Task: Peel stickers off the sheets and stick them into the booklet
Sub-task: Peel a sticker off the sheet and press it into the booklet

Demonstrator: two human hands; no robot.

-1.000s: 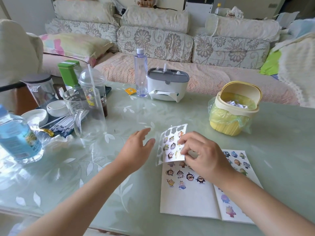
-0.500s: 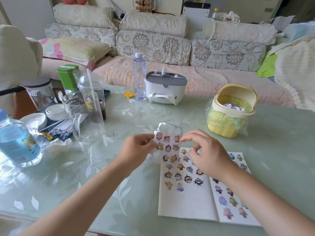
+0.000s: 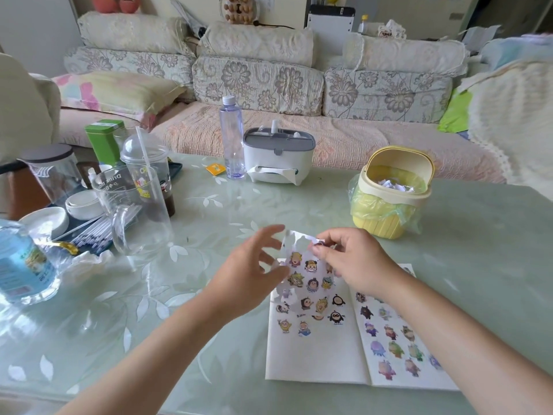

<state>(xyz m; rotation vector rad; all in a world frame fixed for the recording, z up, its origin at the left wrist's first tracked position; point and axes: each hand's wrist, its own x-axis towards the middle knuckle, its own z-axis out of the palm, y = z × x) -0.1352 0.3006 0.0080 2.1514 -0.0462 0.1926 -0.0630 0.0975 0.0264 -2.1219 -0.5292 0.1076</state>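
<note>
We see a big, pale green glass table (image 3: pixel 478 265) with white leaf shapes on it. On the near right side lies an open white paper booklet (image 3: pixel 314 354). Both of its pages have little cartoon stickers on them. Far behind the booklet, to the right, stands a small yellow plastic bin (image 3: pixel 386 199) with a bag inside. On the left side of the table stands a clear glass jug (image 3: pixel 134 211).

The left hand (image 3: pixel 248 283) is up over the far left corner of the booklet. Its thumb holds the left edge of a thin, see-through sticker sheet (image 3: pixel 302 274), and its other fingers are spread out. The sheet stands up between the two hands, just above the booklet's left page.

The right hand (image 3: pixel 356 265) is at the top of the sheet. Its thumb and first finger are pressed together on one tiny dark sticker (image 3: pixel 317 242).
</note>
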